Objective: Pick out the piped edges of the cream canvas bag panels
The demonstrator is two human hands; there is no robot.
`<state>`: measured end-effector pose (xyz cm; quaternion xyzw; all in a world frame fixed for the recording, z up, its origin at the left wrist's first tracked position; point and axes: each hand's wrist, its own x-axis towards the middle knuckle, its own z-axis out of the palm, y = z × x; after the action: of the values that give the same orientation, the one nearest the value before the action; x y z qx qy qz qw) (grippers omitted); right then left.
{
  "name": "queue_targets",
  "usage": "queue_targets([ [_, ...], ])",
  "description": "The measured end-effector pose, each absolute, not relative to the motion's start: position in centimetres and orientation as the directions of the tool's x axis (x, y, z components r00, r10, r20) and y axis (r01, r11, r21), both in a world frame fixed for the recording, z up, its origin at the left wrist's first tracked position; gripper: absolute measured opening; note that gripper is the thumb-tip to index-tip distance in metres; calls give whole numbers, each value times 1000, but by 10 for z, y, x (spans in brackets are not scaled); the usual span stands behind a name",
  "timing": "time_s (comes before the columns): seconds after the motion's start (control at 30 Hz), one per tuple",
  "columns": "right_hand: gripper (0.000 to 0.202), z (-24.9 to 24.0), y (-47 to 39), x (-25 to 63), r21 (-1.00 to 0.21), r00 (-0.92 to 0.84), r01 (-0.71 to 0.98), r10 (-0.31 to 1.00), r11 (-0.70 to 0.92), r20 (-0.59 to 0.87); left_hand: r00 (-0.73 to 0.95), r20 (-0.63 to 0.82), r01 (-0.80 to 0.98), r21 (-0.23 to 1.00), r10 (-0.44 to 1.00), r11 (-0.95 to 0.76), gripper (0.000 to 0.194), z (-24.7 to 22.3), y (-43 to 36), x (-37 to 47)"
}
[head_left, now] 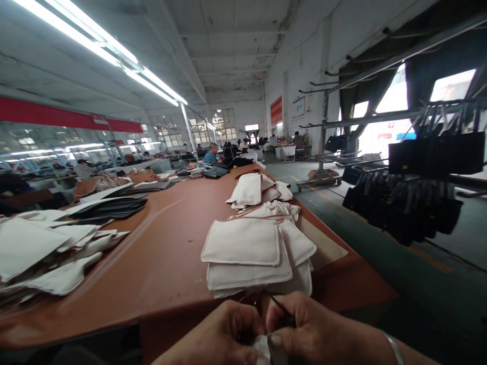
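Note:
At the bottom edge, just in front of the table, my left hand (224, 334) and my right hand (304, 324) meet with bent, closed fingers. Between the thumbs shows a small whitish piece (262, 344), pinched by my left hand; its kind cannot be made out. A thin dark strip (280, 306) sticks out from the curled fingers of my right hand, whose thumb also presses by the whitish piece. Just beyond the hands lies a stack of flat cream fabric pieces (241, 242) with stitched edges. My fingers hide most of what they hold.
The brown-covered table (163, 243) runs away ahead. Cream panels (30, 243) and dark sheets (110, 209) lie at its left, another cream pile (249, 189) farther along. Black bags (436, 154) hang on a metal rack at the right. A person (211, 153) sits beyond.

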<state>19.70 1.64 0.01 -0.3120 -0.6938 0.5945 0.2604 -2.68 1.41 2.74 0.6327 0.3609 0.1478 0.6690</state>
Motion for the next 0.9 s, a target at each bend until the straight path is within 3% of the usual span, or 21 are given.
queue_targets([
  [0.23, 21, -14, 18, 201, -999, -660, 30, 752, 31, 4, 632, -314, 276, 945, 709, 173, 46, 16, 15, -20],
  [0.5, 29, -23, 16, 201, -980, -633, -52, 765, -193, -117, 649, -312, 220, 950, 694, 222, 35, 5, 19, -16],
  [0.7, 29, -20, 13, 200, -996, -548, 82, 836, 23, -26, 533, -364, 395, 905, 764, 156, 21, 9, 18, -4],
  [0.9, 8, -24, 12, 196, -979, -435, 201, 898, 27, -64, 433, -295, 549, 836, 852, 10, 8, 3, 12, 6],
])
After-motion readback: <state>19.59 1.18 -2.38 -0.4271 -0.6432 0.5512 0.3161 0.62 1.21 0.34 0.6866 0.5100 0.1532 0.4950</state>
